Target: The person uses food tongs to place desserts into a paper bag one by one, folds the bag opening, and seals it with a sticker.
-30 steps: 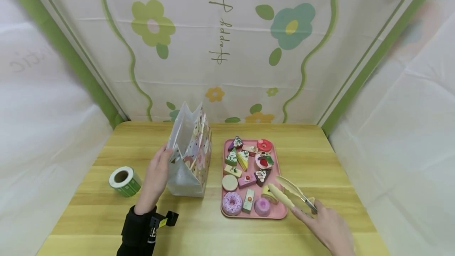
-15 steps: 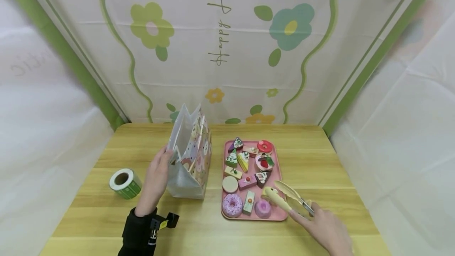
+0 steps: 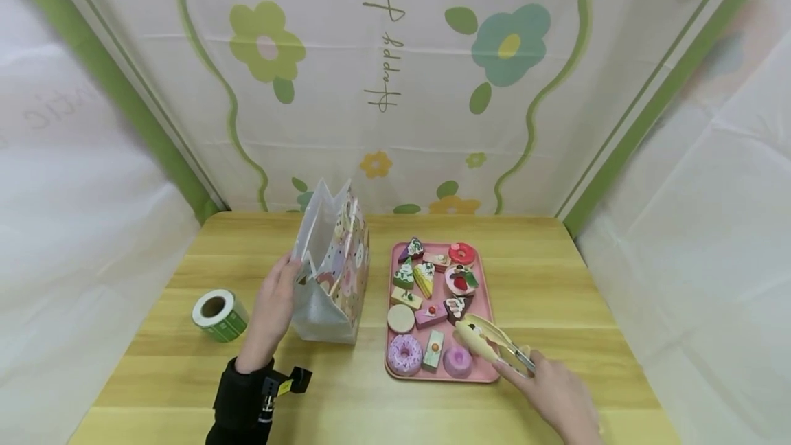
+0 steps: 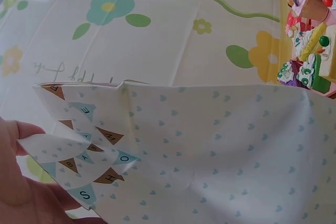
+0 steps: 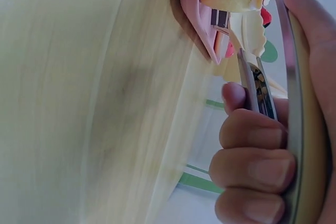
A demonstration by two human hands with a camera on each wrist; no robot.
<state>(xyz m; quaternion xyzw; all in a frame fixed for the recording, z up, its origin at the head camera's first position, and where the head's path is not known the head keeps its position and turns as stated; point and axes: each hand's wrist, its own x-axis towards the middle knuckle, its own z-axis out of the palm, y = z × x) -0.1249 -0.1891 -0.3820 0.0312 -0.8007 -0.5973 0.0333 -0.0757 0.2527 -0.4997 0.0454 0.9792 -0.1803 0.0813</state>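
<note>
Tongs [image 3: 471, 345] might slip
I see the right hand [image 3: 553, 393] gripping them, tips about the yellow cake [image 3: 475, 329] on the pink tray [image 3: 484, 371]; a weak squeeze could drop it, a sideways sweep could bump the round purple cake [image 3: 458, 362]; the left hand [image 3: 272, 304] pinches the bag [image 3: 321, 311]

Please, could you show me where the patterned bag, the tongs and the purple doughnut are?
Patterned bag [image 3: 324, 314], head view: on its pale near side panel.
Tongs [image 3: 477, 344], head view: on one broad, pale yellow end.
Purple doughnut [image 3: 405, 367], head view: on the near part of its ring.
</note>
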